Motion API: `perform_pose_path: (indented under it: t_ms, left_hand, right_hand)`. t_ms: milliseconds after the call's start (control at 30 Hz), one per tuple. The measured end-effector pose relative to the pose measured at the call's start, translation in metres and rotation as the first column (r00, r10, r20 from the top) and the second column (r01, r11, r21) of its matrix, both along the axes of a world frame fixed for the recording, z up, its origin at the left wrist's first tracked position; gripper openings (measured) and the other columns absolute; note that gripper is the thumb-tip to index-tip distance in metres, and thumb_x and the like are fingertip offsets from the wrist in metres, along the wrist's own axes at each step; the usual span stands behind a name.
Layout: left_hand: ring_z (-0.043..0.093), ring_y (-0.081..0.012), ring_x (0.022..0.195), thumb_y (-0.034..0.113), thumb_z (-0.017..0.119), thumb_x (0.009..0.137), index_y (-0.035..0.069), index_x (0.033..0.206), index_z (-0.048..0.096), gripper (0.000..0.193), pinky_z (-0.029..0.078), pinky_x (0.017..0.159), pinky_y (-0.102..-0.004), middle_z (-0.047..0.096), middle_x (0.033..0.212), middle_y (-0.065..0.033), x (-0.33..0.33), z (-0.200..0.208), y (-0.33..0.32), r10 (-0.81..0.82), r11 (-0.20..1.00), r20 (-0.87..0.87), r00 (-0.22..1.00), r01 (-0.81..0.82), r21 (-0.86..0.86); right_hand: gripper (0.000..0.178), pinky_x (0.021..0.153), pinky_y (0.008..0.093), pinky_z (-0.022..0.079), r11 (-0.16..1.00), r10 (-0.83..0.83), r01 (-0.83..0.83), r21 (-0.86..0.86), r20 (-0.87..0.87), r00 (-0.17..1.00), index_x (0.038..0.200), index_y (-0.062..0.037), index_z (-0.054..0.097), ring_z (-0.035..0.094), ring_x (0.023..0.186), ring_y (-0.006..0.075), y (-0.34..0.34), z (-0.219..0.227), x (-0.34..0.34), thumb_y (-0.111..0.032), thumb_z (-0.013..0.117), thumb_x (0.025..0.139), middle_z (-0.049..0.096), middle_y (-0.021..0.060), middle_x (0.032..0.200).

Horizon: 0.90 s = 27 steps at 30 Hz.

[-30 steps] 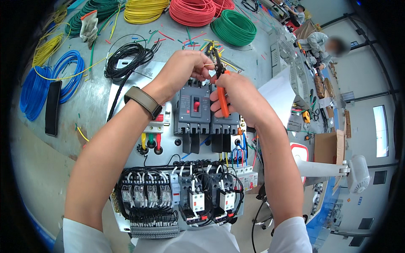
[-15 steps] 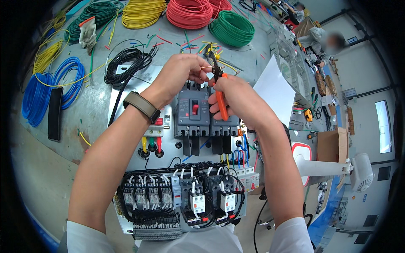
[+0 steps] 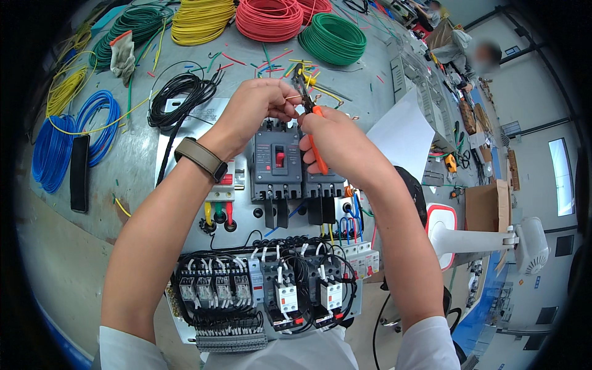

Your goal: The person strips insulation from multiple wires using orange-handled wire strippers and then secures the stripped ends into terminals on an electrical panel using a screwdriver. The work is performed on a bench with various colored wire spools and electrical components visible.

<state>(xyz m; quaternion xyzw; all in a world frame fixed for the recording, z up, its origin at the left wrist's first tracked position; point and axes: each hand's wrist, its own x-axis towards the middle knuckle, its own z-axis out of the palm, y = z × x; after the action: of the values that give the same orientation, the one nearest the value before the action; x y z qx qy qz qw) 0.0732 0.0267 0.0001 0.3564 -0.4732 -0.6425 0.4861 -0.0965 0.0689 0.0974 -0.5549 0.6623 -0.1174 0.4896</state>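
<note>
My right hand [image 3: 338, 143] is closed round the orange handles of a pair of wire strippers [image 3: 316, 148], whose dark jaws point up and away from me. The fingers of my left hand [image 3: 266, 103] pinch a thin yellowish wire [image 3: 293, 97] that reaches across to the jaws. Whether the jaws bite on it is too small to tell. Both hands hover over the far end of a grey circuit breaker [image 3: 277, 161] with a red switch. Beside it a second breaker [image 3: 323, 185] is partly covered by my right hand. Several copper-ended wires [image 3: 319, 92] stick up beyond the tool.
A metal mounting plate [image 3: 246, 213] carries the breakers, relays [image 3: 213, 288] and contactors [image 3: 287, 297] nearer me. Coils of green [image 3: 332, 38], red [image 3: 269, 18], yellow and blue wire [image 3: 52, 154] lie around the bench. Wire scraps, a glove [image 3: 123, 54] and white paper [image 3: 401, 132] are also there.
The whole view has shifted slightly left. My hands keep the same grip on the wire and the wire strippers, which stay close together above the breakers.
</note>
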Motion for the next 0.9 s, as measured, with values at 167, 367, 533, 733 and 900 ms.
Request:
perform_pose_path:
  t_ms: [167, 367, 533, 733, 900]
  left_hand:
    - [0.070, -0.0158, 0.092, 0.007, 0.050, 0.093, -0.003, 0.106, 0.072, 0.027, 0.056, 0.092, -0.0323, 0.072, 0.100, -0.0075, 0.0014, -0.0037, -0.0018, -0.014, 1.000, -0.021, 1.000, 0.014, -0.012]
    - [0.069, -0.0147, 0.093, 0.006, 0.050, 0.093, -0.002, 0.107, 0.072, 0.027, 0.056, 0.094, -0.0321, 0.072, 0.099, -0.0066, 0.0015, -0.0026, -0.0007, -0.014, 1.000, -0.025, 1.000, 0.015, 0.013]
    - [0.068, -0.0146, 0.092, 0.006, 0.050, 0.092, -0.003, 0.106, 0.072, 0.027, 0.056, 0.094, -0.0321, 0.072, 0.099, -0.0067, 0.0016, -0.0014, -0.0004, -0.018, 1.000, -0.019, 1.000, 0.018, 0.014]
    - [0.068, -0.0147, 0.091, 0.006, 0.050, 0.092, -0.003, 0.106, 0.072, 0.028, 0.055, 0.094, -0.0318, 0.071, 0.097, -0.0066, 0.0018, -0.0016, -0.0006, -0.017, 1.000, -0.025, 1.000, 0.018, 0.019]
    - [0.068, -0.0145, 0.091, 0.006, 0.050, 0.092, -0.003, 0.106, 0.072, 0.028, 0.055, 0.094, -0.0309, 0.071, 0.096, -0.0064, 0.0011, -0.0012, 0.0001, -0.016, 1.000, -0.026, 1.000, 0.017, 0.014]
  right_hand:
    - [0.037, 0.073, 0.0375, 0.058, 0.999, 0.024, -0.025, -0.021, -0.017, 1.000, 0.118, -0.0004, 0.060, 0.063, 0.079, 0.0161, 0.0004, 0.0009, 0.0024, -0.031, 0.044, 0.105, 0.062, 0.0034, 0.087]
    - [0.037, 0.073, 0.0379, 0.058, 0.999, 0.030, -0.030, -0.036, -0.016, 0.999, 0.116, 0.0000, 0.060, 0.063, 0.077, 0.0173, 0.0013, 0.0011, 0.0010, -0.031, 0.044, 0.105, 0.062, 0.0044, 0.086]
    - [0.036, 0.070, 0.0374, 0.058, 0.999, 0.033, -0.033, -0.040, 0.005, 0.999, 0.111, 0.0008, 0.059, 0.064, 0.075, 0.0183, -0.0010, -0.0030, -0.0015, -0.031, 0.045, 0.103, 0.062, 0.0051, 0.083]
    - [0.035, 0.069, 0.0369, 0.057, 0.998, 0.043, -0.043, -0.044, -0.006, 0.999, 0.107, 0.0007, 0.059, 0.065, 0.074, 0.0190, -0.0019, -0.0033, -0.0022, -0.031, 0.045, 0.103, 0.063, 0.0065, 0.083]
    - [0.034, 0.070, 0.0363, 0.056, 0.997, 0.069, -0.069, -0.023, 0.000, 0.998, 0.110, 0.0011, 0.059, 0.065, 0.078, 0.0189, -0.0022, -0.0001, -0.0025, -0.030, 0.048, 0.101, 0.065, 0.0086, 0.090]
